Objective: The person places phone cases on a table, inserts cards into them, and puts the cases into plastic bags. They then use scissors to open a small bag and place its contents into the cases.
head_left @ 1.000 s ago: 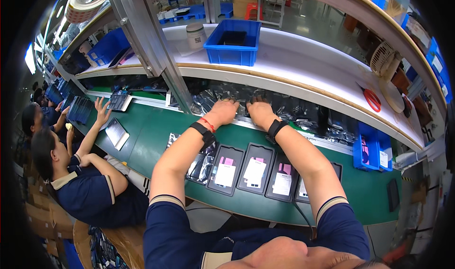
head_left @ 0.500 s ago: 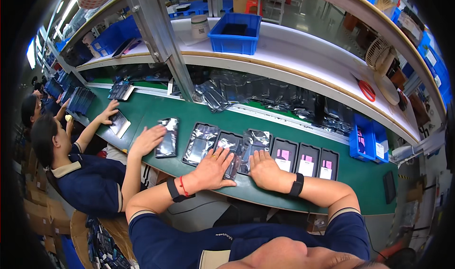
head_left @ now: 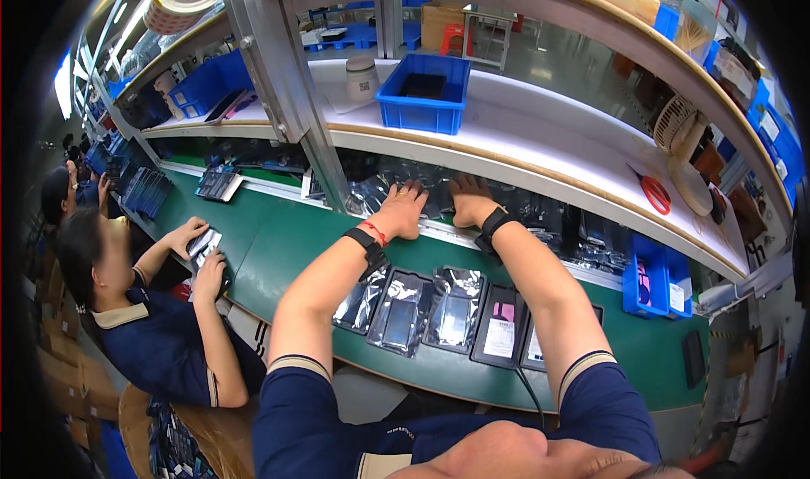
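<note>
Both my arms stretch forward over the green bench to a heap of clear-wrapped dark pieces (head_left: 439,178) beneath the shelf. My left hand (head_left: 403,210) lies over the heap's near edge, fingers spread. To its right my right hand (head_left: 471,199) reaches in with fingers stretched out; the fingertips are hard to see against the dark heap. Neither hand visibly grips anything. Below my arms, black trays stand in a row. Clear-wrapped dark flat pieces (head_left: 456,309) lie on the left ones, while a tray to the right (head_left: 500,327) shows a pink piece and a white label.
The shelf (head_left: 523,158) overhangs the heap. It carries a blue bin (head_left: 422,95), a white jar (head_left: 361,78), red-handled scissors (head_left: 655,194) and a fan (head_left: 682,133). Small blue bins (head_left: 656,281) stand at the bench's right. A co-worker (head_left: 160,302) handles a flat piece at left.
Both my hands have left the trays and moved forward to the heap under the shelf. The row of trays looks shifted. The co-worker's hands have drawn back to a flat piece.
</note>
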The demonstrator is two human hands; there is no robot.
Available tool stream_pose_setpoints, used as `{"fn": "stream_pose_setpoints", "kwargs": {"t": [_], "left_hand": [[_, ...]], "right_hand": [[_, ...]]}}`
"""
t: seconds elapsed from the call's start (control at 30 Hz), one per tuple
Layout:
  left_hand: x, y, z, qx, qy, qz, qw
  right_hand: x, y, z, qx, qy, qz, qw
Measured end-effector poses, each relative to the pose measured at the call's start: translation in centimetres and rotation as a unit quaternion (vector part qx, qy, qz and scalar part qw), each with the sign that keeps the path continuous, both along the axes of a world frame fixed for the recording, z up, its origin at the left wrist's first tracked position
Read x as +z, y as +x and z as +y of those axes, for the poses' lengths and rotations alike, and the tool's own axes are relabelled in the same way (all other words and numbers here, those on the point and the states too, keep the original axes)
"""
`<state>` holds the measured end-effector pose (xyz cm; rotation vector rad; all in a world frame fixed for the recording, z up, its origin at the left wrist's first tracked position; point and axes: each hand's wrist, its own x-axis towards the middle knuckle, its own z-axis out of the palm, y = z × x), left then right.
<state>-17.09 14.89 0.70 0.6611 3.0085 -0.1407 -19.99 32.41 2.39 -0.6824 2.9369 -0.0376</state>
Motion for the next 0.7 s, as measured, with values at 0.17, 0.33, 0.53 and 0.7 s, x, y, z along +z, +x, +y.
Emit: {"fn": "stream_pose_setpoints", "kwargs": {"t": [0.17,0.33,0.53,0.7], "left_hand": [[-1.1,-1.2,-0.2,0.039,0.043,-0.017,0.998],[-3.2,-0.2,-1.7,-0.018,0.009,0.052,0.998],[0.3,5.7,0.4,-0.053,0.244,0.091,0.964],[1.4,15.1,7.8,-0.241,0.224,0.188,0.925]], "right_hand": [[-3.4,-0.7,0.0,0.055,0.074,0.122,0.988],[-1.4,2.6,1.2,0.091,0.073,0.157,0.981],[3.1,11.7,9.5,0.111,-0.137,0.297,0.939],[5.7,20.6,17.1,-0.079,-0.195,0.25,0.945]]}}
